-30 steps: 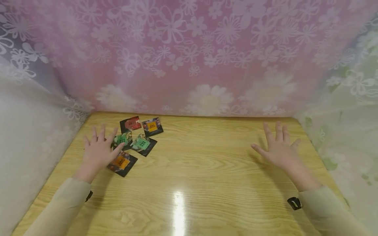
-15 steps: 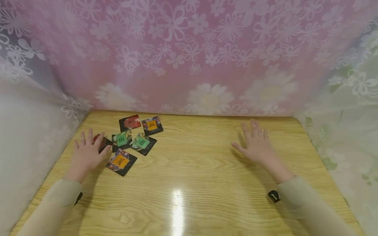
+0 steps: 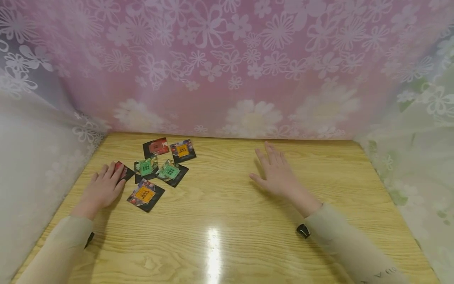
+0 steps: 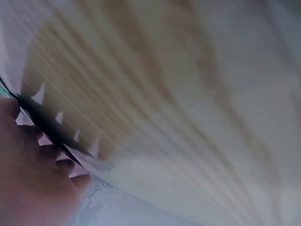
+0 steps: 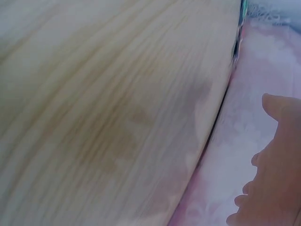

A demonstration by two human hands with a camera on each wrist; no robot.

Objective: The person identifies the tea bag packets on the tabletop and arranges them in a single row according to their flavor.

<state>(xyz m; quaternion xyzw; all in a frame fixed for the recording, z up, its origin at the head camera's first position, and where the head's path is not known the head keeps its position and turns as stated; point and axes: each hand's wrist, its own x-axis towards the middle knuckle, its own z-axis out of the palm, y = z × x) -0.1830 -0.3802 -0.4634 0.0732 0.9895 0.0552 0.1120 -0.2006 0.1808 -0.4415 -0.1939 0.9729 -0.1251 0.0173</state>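
My left hand point(image 3: 101, 191) lies over the left part of a dark packet with a red print point(image 3: 127, 174), its fingers stretched across it and hiding much of it. In the left wrist view, the fingers point(image 4: 35, 155) meet the thin dark edge of the packet point(image 4: 44, 125). Two packets with green labels point(image 3: 146, 167) lie just right of it. Nearer is a packet with an orange label point(image 3: 146, 195); farther back are a red-labelled packet point(image 3: 156, 147) and another orange-labelled one point(image 3: 183, 150). My right hand point(image 3: 278, 175) hovers over the table right of centre, fingers spread and holding nothing.
The wooden table point(image 3: 227, 205) has a bright light reflection near its front. A pink flowered cloth point(image 3: 227, 79) hangs along its back edge. Pale cloth hangs at the left point(image 3: 39, 146) and right point(image 3: 422, 165) sides.
My left hand has moved left and down from above the packets onto the leftmost red one. The right hand has swept left toward the middle of the table, fingers still spread.
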